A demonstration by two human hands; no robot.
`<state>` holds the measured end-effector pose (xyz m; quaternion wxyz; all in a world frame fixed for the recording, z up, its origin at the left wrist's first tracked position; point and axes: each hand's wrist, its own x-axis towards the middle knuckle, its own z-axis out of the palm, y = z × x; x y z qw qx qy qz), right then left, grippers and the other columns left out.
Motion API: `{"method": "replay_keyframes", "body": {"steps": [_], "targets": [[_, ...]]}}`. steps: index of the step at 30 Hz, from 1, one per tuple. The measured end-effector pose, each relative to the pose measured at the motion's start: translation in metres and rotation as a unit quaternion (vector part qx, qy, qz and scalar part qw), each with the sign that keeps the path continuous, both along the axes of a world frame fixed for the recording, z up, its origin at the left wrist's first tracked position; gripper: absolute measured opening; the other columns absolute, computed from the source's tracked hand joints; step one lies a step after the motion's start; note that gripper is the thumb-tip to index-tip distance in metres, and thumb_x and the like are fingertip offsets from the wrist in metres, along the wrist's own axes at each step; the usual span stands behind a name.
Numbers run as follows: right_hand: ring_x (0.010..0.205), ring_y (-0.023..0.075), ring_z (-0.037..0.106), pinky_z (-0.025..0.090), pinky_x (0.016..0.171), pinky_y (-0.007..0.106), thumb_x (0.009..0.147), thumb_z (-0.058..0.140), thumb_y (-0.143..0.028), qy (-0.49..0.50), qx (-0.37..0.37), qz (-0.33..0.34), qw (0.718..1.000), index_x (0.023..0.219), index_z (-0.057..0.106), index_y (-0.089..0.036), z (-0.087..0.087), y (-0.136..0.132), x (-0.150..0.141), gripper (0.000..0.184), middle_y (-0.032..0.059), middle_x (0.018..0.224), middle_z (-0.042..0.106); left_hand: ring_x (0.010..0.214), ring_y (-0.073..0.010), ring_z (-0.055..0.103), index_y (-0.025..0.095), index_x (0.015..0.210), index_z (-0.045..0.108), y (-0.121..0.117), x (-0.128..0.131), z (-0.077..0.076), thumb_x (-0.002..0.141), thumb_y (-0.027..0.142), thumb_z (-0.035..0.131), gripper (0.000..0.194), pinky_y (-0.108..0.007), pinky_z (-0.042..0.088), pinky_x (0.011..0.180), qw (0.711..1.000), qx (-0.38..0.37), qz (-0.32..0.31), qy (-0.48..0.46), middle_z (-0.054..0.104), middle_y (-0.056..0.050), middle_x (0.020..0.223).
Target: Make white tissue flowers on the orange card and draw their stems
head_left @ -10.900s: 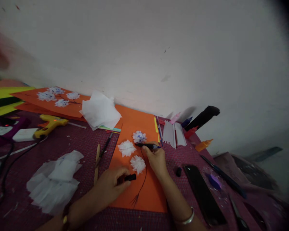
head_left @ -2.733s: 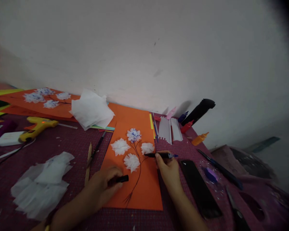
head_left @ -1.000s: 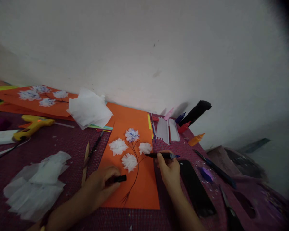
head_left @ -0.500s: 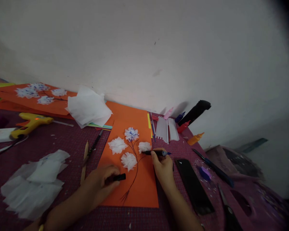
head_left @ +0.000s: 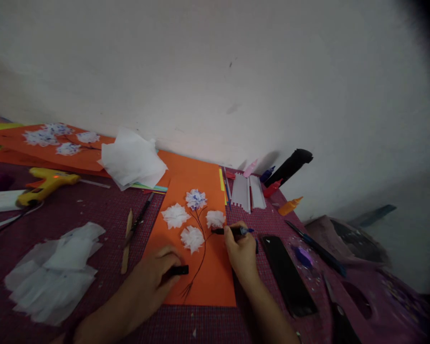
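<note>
My right hand [head_left: 242,251] is closed round a dark marker [head_left: 219,231] with a blue rear end. Its left tip lies at the end of a thin drawn branch, just under the right-hand paper flower [head_left: 215,219]. Between the fingers of my left hand [head_left: 152,272] is a black marker cap [head_left: 179,270], over the lower left of the orange sheet [head_left: 215,286]. Several white tissue flowers sit on that sheet round black drawn stems. The top flower [head_left: 196,199] is speckled blue; the others look plain white.
Left lie tissue pieces [head_left: 53,282], a wooden stick [head_left: 126,243], a dark brush [head_left: 139,220] and a yellow glue gun [head_left: 45,185]. White sheets [head_left: 132,160] are behind. A black phone [head_left: 290,277], scissors [head_left: 340,317] and paint bottles [head_left: 289,206] stand or lie right.
The marker tip has slid slightly down, away from the right-hand flower's lower edge. My left hand has shifted a little to the right with the cap.
</note>
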<state>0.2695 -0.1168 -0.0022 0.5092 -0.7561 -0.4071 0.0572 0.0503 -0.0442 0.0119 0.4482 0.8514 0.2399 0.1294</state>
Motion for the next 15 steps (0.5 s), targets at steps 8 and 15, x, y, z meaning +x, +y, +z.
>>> {"method": "replay_keyframes", "body": {"steps": [8,15], "targets": [[0.041,0.0109,0.045,0.036,0.042,0.021,0.078,0.056,-0.036,0.111,0.026,-0.008,0.993,0.066,0.046,-0.02,0.0,-0.001,-0.007,0.021,-0.0065,0.048,0.047,0.084,-0.0157,0.054,0.019,0.08,0.057,0.001,0.0,-0.002,0.076,0.012,0.045,0.015,-0.026,0.04,0.075,1.0,-0.016,0.006,-0.003,0.059,-0.002,0.089],[0.038,0.0107,0.045,0.036,0.039,0.021,0.076,0.059,-0.037,0.214,0.04,-0.008,0.976,0.067,0.046,-0.02,0.007,-0.003,-0.009,0.023,-0.0064,0.044,0.048,0.079,-0.0154,0.053,0.018,0.08,0.055,0.008,-0.002,-0.012,0.077,0.016,0.047,0.008,-0.026,0.039,0.073,1.0,-0.025,0.008,-0.012,0.058,-0.001,0.084]]}}
